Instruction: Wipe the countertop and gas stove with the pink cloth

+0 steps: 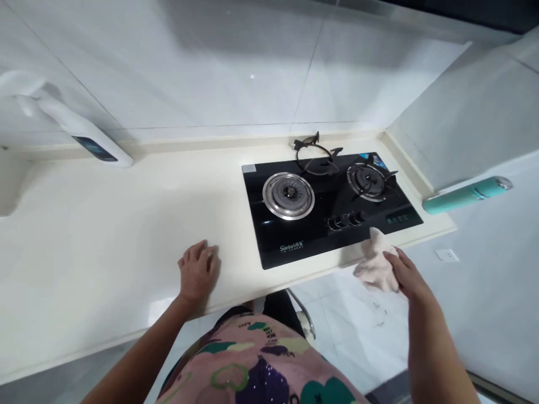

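My right hand (406,273) is closed on a pale pink cloth (376,261), which hangs at the front edge of the counter, by the lower right of the stove. The black glass gas stove (275,252) is set into the counter. Its left burner (288,194) has no pan support on it. That loose pan support (315,160) lies at the stove's back edge, while the right burner (367,179) carries its own. My left hand (197,269) rests on the white countertop (126,241), left of the stove, with fingers loosely curled and apart, holding nothing.
A white spray bottle (90,140) leans by the back wall at the left. A teal cylinder (465,195) lies at the counter's right end, near a wall socket (447,256). Overhead is the dark range hood (463,17). Below the counter, a chair's metal frame (304,308) shows.
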{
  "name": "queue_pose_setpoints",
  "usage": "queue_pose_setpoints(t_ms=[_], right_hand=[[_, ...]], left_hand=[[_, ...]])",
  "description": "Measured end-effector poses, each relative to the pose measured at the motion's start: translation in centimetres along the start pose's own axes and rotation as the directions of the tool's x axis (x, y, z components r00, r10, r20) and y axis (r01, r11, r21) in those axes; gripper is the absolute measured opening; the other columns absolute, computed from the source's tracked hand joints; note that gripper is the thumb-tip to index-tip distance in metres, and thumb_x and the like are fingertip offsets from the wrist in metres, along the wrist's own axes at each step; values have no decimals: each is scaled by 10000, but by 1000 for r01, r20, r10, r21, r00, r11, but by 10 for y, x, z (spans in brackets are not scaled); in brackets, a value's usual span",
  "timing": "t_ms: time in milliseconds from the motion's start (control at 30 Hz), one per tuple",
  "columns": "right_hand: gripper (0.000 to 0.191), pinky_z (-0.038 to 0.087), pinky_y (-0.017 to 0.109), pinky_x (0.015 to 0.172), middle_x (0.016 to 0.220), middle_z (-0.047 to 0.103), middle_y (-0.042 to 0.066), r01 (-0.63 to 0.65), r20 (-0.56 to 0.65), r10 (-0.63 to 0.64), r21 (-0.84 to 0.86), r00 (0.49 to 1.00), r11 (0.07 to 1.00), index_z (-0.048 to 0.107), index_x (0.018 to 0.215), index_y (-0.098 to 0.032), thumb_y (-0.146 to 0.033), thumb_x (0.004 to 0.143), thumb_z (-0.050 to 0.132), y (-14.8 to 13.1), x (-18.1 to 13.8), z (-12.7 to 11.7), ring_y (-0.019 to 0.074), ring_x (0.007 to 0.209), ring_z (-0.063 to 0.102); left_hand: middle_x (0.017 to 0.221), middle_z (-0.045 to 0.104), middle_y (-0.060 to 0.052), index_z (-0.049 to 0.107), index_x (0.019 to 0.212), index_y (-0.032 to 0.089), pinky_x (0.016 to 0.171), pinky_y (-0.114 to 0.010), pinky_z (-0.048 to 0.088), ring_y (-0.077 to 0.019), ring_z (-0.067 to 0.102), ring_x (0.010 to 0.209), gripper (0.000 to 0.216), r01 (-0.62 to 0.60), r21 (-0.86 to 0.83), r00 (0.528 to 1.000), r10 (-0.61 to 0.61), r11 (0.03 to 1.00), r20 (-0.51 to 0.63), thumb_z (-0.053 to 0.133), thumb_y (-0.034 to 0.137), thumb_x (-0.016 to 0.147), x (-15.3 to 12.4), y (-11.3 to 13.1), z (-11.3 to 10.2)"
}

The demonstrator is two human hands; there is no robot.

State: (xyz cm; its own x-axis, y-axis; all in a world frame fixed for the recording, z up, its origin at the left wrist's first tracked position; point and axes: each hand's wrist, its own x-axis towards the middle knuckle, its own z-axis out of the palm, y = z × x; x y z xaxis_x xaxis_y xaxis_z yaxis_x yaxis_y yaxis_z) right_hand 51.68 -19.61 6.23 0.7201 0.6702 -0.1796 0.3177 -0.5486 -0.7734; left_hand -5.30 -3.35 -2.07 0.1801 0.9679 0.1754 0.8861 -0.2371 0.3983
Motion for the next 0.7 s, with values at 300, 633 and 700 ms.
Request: queue_pose_setpoints(t_ms=[300,633,700], right_hand=[[603,576,472,936,1105,784,97,-260,442,-46,605,896,752,694,1245,-207,-515,731,629,-100,-44,166,335,1086,721],[430,439,440,1151,1344,658,53,306,522,-361,192,773,932,751,1169,-256,-408,841,519,-96,-33,223,262,1287,565],[398,429,430,1162,1309,644,76,396,414,-385,62,825,916,761,1084,-243,-389,838,485,-84,-11,206,251,1275,566]], left_hand=[[1446,603,-162,707,1224,251,1081,-546,412,-346,515,1332,321,10,22,999,-11,1000,33,501,308,984,-1,3,-4],[1439,614,-164,703,1221,242,1072,-523,420,-337,520,1336,311,6,11,999,-6,1000,34,513,282,978,-4,2,-4],[1437,617,-163,704,1219,242,1068,-521,422,-338,521,1338,311,4,4,999,-4,1000,34,509,278,978,-4,2,-5]])
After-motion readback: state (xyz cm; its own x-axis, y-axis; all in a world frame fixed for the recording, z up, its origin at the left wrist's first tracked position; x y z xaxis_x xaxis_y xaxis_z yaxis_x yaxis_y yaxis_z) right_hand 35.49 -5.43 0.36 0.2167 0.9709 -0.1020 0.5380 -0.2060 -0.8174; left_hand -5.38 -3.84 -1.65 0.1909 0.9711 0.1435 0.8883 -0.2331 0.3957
